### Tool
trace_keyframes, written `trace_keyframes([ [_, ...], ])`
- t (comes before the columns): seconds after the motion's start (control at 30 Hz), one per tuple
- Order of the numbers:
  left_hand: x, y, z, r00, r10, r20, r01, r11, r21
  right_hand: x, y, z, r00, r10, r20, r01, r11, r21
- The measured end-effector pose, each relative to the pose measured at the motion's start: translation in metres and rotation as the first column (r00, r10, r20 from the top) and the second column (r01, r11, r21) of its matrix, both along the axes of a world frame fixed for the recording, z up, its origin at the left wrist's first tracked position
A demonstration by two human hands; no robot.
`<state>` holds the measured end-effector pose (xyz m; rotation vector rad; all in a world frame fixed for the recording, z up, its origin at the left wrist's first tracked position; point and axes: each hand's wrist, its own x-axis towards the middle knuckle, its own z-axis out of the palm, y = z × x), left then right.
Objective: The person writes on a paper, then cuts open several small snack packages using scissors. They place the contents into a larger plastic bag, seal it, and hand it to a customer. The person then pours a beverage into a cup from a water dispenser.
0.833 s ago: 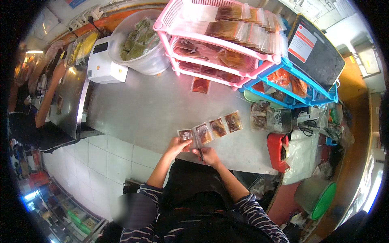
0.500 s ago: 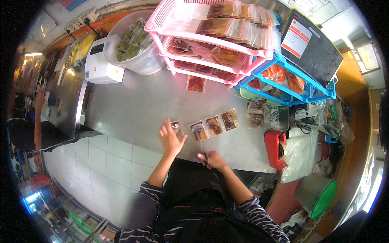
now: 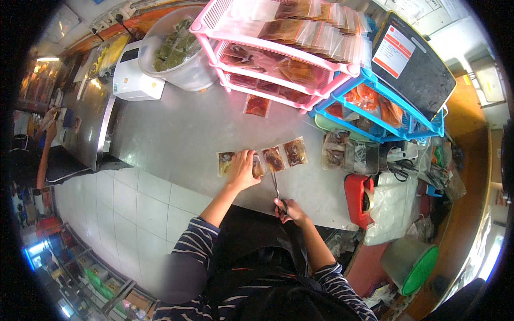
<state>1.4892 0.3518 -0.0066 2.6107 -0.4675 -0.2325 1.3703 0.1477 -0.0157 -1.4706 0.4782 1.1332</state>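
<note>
Since the earlier frames, the left hand (image 3: 243,170) has been brought back from the bare steel and laid flat, fingers spread, on the row of small clear pouches (image 3: 262,160), while the scissors (image 3: 277,188) have been carried forward so that their blades now point up toward the gap between two pouches. The scissors are gripped by the handles in the right hand (image 3: 287,209), the fingers being closed through the loops just above the near edge of the steel counter (image 3: 176,128). The pouches, filled with something brown, are lined up side by side near the front of the counter; one is partly covered by the left palm. A single reddish pouch (image 3: 257,105) is seen further back, below a pink rack (image 3: 267,48) stacked with more filled bags. A blue rack (image 3: 385,115) is set just beside it on the right, and a white scale (image 3: 134,80) and a clear tub (image 3: 179,51) of green leaves are placed at the far left.
</note>
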Motion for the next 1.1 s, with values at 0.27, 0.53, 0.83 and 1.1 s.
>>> trace_keyframes([
  [0.27,0.002,0.006,0.006,0.999,0.023,-0.038,-0.027,0.992,-0.12,0.001,-0.009,0.006,0.988,0.13,-0.084,-0.119,0.985,0.127],
  [0.53,-0.004,0.011,0.01,0.998,-0.033,-0.049,0.024,0.985,-0.17,0.023,0.014,0.009,0.996,0.035,0.08,-0.032,0.999,-0.035],
  [0.83,-0.008,0.013,0.014,0.993,-0.068,-0.099,0.049,0.982,-0.183,0.022,0.02,0.012,0.969,0.104,0.223,-0.051,0.972,-0.231],
  [1.1,-0.017,0.015,0.007,0.996,-0.072,-0.045,0.056,0.954,-0.296,0.049,0.031,0.001,0.933,0.209,0.293,-0.126,0.952,-0.278],
])
